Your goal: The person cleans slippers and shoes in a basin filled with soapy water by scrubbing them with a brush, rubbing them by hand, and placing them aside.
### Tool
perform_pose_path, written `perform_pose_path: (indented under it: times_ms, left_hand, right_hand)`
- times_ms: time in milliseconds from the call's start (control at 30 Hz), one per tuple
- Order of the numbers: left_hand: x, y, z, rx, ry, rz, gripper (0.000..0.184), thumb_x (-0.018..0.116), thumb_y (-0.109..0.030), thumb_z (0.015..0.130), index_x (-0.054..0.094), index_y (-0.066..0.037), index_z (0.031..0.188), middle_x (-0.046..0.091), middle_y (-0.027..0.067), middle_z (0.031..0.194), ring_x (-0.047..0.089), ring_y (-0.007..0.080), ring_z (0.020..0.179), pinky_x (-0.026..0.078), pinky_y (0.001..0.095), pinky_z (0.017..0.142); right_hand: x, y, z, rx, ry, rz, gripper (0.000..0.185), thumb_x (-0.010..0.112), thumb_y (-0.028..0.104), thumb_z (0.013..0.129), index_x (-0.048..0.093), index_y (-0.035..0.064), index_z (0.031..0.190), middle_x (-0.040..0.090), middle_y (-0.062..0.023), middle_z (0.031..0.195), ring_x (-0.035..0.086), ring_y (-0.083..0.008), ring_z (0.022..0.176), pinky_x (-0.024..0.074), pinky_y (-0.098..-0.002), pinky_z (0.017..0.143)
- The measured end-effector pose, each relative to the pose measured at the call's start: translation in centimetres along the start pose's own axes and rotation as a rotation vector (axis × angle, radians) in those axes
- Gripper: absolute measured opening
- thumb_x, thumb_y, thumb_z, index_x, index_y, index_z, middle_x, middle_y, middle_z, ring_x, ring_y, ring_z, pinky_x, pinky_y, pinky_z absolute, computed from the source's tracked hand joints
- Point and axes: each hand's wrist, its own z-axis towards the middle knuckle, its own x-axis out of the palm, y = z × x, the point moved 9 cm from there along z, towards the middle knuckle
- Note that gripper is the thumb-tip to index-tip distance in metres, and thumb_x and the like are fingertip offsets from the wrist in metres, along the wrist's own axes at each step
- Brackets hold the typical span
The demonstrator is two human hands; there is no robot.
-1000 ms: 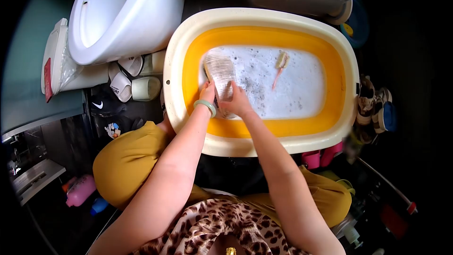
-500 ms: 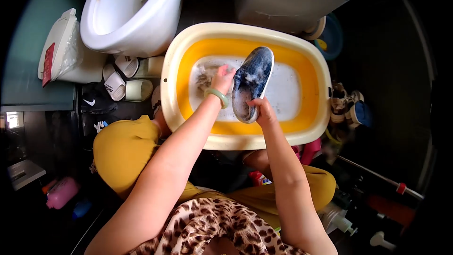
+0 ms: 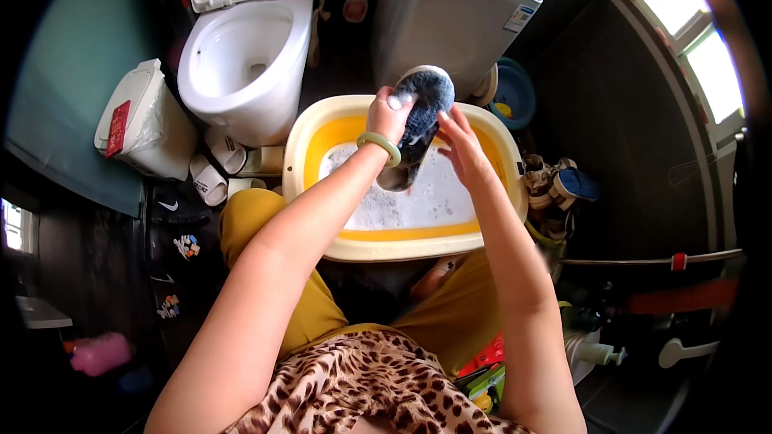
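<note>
A dark blue fuzzy slipper point(image 3: 430, 100) with a pale sole edge is raised over the wash tub, its toe pointing away from me. My left hand point(image 3: 389, 119), with a green bangle at the wrist, grips its left side, and white foam shows by the thumb. On the other side, my right hand point(image 3: 466, 149) has its fingers stretched and apart; the fingertips are beside the slipper's edge, and I cannot tell whether they touch. Below is the cream and orange tub point(image 3: 402, 251), holding sudsy, cloudy water point(image 3: 402, 213).
A white toilet point(image 3: 241, 52) and a lidded bin point(image 3: 153, 128) stand at left, with white slides point(image 3: 209, 181) near them. Behind the tub is a grey washing machine point(image 3: 434, 20). A blue basin point(image 3: 515, 92) and several shoes point(image 3: 555, 185) are at right.
The slipper has moved farther from me and my left hand now grips it. My right hand has let go of its heel end and opened. The view has tilted up.
</note>
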Motion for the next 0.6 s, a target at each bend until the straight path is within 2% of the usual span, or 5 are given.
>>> perform_pose_path:
  times_ms: [67, 167, 267, 367, 600]
  left_hand:
    - [0.1, -1.7, -0.6, 0.020, 0.022, 0.107, 0.035, 0.067, -0.029, 0.081, 0.053, -0.003, 0.100, 0.063, 0.0214, 0.094, 0.060, 0.0396, 0.087, 0.047, 0.0413, 0.074]
    - [0.5, -3.0, -1.3, 0.038, 0.080, 0.176, 0.029, 0.062, -0.027, 0.083, 0.049, -0.006, 0.099, 0.062, 0.0205, 0.094, 0.057, 0.0425, 0.090, 0.045, 0.0453, 0.074]
    - [0.9, -4.1, -2.1, 0.317, 0.034, 0.211, 0.024, 0.059, -0.021, 0.083, 0.048, -0.006, 0.098, 0.060, 0.0212, 0.094, 0.056, 0.0433, 0.088, 0.044, 0.0476, 0.072]
    - [1.2, -4.1, -1.9, 0.304, 0.085, 0.172, 0.022, 0.056, -0.014, 0.082, 0.050, -0.006, 0.102, 0.060, 0.0208, 0.099, 0.056, 0.0414, 0.093, 0.045, 0.0458, 0.077]
    - [1.9, -6.2, -2.2, 0.423, -0.045, 0.293, 0.026, 0.063, -0.024, 0.080, 0.053, -0.007, 0.097, 0.062, 0.0157, 0.092, 0.059, 0.0351, 0.088, 0.047, 0.0436, 0.076]
  right_hand:
    - [-0.1, 2.6, 0.3, -0.178, -0.175, -0.068, 0.077, 0.060, 0.045, 0.084, 0.023, 0.0112, 0.143, 0.037, -0.0137, 0.138, 0.034, -0.0260, 0.128, 0.0264, -0.0393, 0.105]
    - [-0.4, 2.4, 1.8, -0.270, -0.334, 0.024, 0.074, 0.055, 0.047, 0.087, 0.023, 0.0103, 0.143, 0.034, -0.0131, 0.141, 0.032, -0.0245, 0.130, 0.0255, -0.0335, 0.106]
    - [-0.9, 1.0, 3.9, -0.380, -0.357, 0.211, 0.051, 0.046, 0.040, 0.093, 0.038, 0.0079, 0.132, 0.049, -0.0084, 0.121, 0.047, -0.0175, 0.111, 0.0373, -0.0299, 0.095]
    - [0.2, 1.0, 4.6, -0.384, -0.249, 0.421, 0.038, 0.042, 0.041, 0.094, 0.048, 0.0085, 0.112, 0.053, -0.0025, 0.101, 0.051, -0.0130, 0.094, 0.0424, -0.0299, 0.084]
    - [0.5, 0.4, 6.5, -0.403, -0.270, 0.589, 0.036, 0.039, 0.042, 0.096, 0.050, 0.0084, 0.088, 0.054, -0.0014, 0.080, 0.051, -0.0123, 0.072, 0.0459, -0.0284, 0.066]
